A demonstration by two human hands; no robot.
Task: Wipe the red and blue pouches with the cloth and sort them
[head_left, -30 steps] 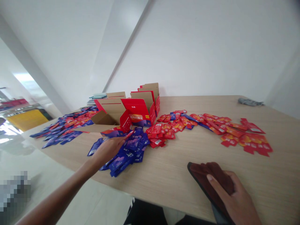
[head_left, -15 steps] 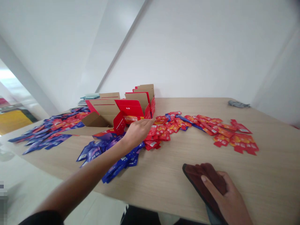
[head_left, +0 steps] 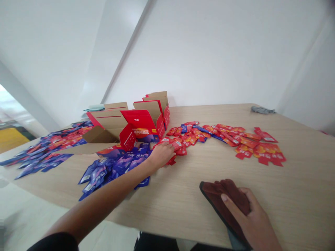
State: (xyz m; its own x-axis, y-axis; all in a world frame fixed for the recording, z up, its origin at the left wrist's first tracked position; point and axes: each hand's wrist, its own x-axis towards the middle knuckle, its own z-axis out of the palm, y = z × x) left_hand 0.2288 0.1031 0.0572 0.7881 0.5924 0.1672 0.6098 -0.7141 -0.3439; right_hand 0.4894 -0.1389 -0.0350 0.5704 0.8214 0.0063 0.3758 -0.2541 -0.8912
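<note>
My left hand (head_left: 163, 154) is down on a pile of red sachets (head_left: 180, 148), its fingers bent over some of them; the fingertips are partly hidden. Blue-purple sachets (head_left: 115, 167) lie heaped beside and beneath my left forearm. My right hand (head_left: 258, 218) grips a folded dark brown cloth (head_left: 230, 195) with a black edge, thumb on top, at the table's near side. Just beyond my left hand stands an open red box (head_left: 143, 122) with its brown inner flaps up.
More open boxes (head_left: 162, 101) stand behind, with another open carton (head_left: 104, 134) on the left. Mixed red and blue sachets (head_left: 54, 143) spread over the far left. Red sachets (head_left: 261, 148) trail rightward across the table (head_left: 183, 202). A grey cloth (head_left: 262, 110) lies near the wall.
My left hand has come down from above the red pile onto the sachets, and its fingers have bent. The right hand keeps its hold on the cloth. The view has shifted slightly.
</note>
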